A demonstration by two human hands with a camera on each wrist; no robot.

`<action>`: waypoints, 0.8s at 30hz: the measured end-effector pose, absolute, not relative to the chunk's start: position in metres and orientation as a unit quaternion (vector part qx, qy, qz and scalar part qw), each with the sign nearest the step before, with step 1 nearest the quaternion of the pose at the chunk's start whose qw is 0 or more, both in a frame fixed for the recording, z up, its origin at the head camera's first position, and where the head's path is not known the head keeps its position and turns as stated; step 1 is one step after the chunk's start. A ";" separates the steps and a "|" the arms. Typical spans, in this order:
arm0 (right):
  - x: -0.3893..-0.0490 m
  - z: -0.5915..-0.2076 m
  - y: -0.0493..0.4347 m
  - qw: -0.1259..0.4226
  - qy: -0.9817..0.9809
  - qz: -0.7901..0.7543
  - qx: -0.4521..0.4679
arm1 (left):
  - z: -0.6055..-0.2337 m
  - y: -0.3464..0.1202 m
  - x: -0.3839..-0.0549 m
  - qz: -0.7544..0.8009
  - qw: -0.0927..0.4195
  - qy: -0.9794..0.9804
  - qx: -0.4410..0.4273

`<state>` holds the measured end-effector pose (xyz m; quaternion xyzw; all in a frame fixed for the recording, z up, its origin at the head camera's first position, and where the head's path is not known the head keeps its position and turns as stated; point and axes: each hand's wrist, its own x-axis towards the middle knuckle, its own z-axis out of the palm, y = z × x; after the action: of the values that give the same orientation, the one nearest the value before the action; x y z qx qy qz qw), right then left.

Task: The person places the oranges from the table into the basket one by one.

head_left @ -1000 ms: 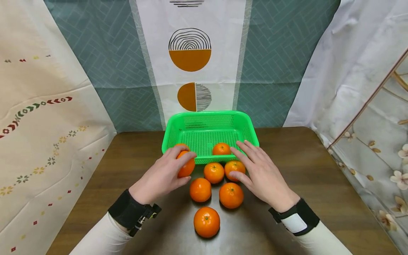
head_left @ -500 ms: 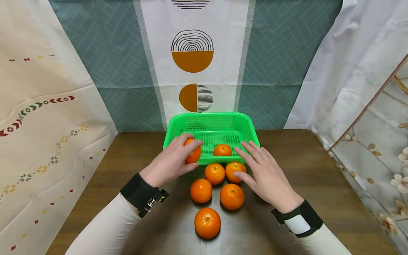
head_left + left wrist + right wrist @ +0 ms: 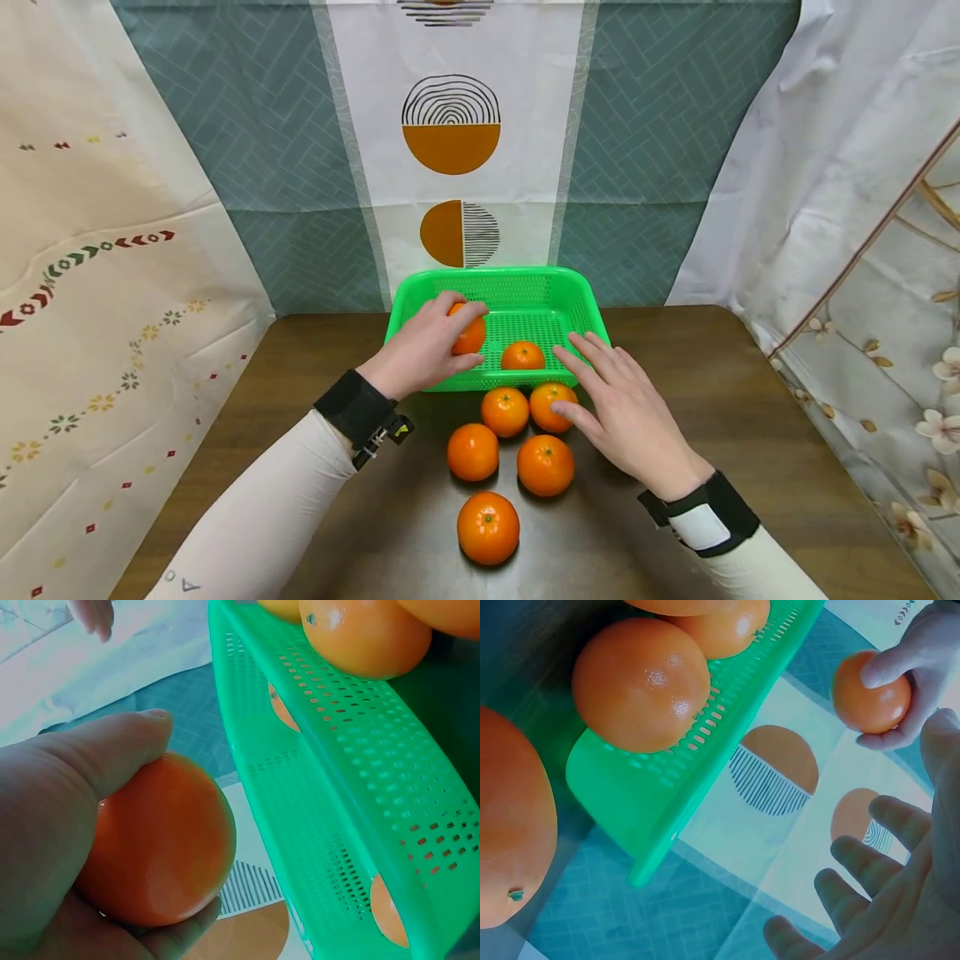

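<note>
My left hand (image 3: 426, 343) grips a mandarin orange (image 3: 161, 840) between thumb and fingers, above the left part of a green plastic basket (image 3: 525, 287). One orange (image 3: 522, 356) lies inside the basket by its near wall. In the left wrist view another orange (image 3: 387, 911) shows behind that wall. My right hand (image 3: 626, 408) hovers with spread fingers over the basket's near right corner, holding nothing. Just left of it, on the table, are two oranges by the basket, one orange (image 3: 505, 412) and another orange (image 3: 552, 407) partly behind my right thumb.
On the brown wooden table (image 3: 720, 375) lie further oranges nearer to me: one orange (image 3: 472, 452), a second orange (image 3: 545, 465) and a front orange (image 3: 488, 527). A patterned cloth (image 3: 637, 150) hangs directly behind the basket.
My left hand has carried its orange forward and right, from the basket's near left rim to above its inside. The right hand has hardly moved.
</note>
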<state>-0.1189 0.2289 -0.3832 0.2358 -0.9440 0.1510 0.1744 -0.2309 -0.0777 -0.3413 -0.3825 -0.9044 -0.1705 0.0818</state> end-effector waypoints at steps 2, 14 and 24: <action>-0.119 -0.384 0.231 0.175 -0.944 0.152 0.233 | -0.343 -0.074 -0.236 -0.168 0.072 -0.909 -0.375; -0.119 -0.386 0.235 0.183 -0.942 0.157 0.233 | -0.350 -0.058 -0.257 -0.152 0.005 -0.929 -0.338; -0.119 -0.386 0.235 0.173 -0.945 0.156 0.228 | -0.357 -0.051 -0.272 -0.132 -0.035 -0.936 -0.323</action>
<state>-0.1195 0.2352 -0.3856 0.2282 -0.9453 0.1563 0.1728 -0.2716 -0.0510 -0.3573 -0.3235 -0.9363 -0.1324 -0.0352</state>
